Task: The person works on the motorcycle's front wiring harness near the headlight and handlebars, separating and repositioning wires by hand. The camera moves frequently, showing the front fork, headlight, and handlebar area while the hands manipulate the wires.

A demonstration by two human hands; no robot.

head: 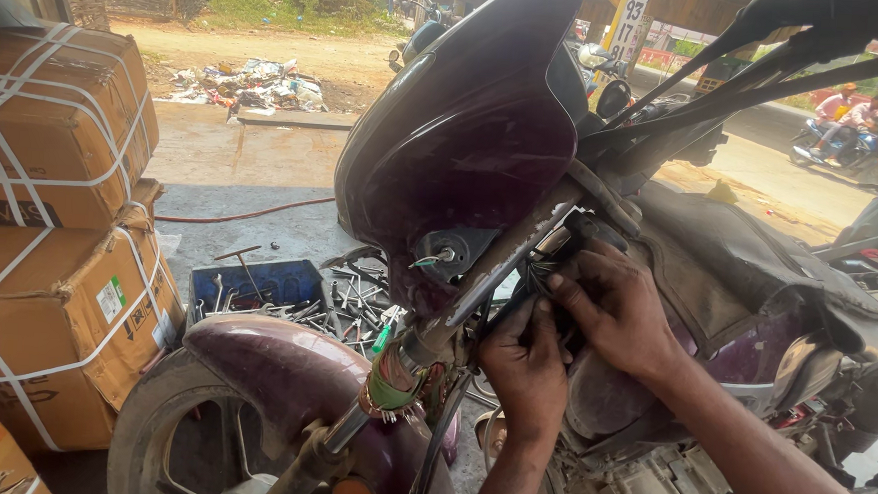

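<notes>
Strapped brown cardboard boxes (pixel 50 227) are stacked at the left edge, and beside them a blue plastic tray (pixel 257 283) sits on the concrete floor among scattered metal spanners and hand tools (pixel 351 308). A thin red hose (pixel 246 212) trails across the floor behind them. In front stands a dusty maroon motorcycle (pixel 734 343); its glossy maroon headlight fairing (pixel 464 148) and the slanting grey steel fork tube (pixel 477 289) hide much of the steering-head area, above the maroon front mudguard (pixel 282 369) and tyre.

Behind the fork tube, just under the fairing, lies a bundle of black wiring (pixel 537 282). The left hand (pixel 525 367) rises from below, knuckles toward the camera, fingers curled closed around the wires. The right hand (pixel 616 311) comes in from the lower right, wrist bent, fingers hooked over the same bundle and gripping it, touching the left hand.
</notes>
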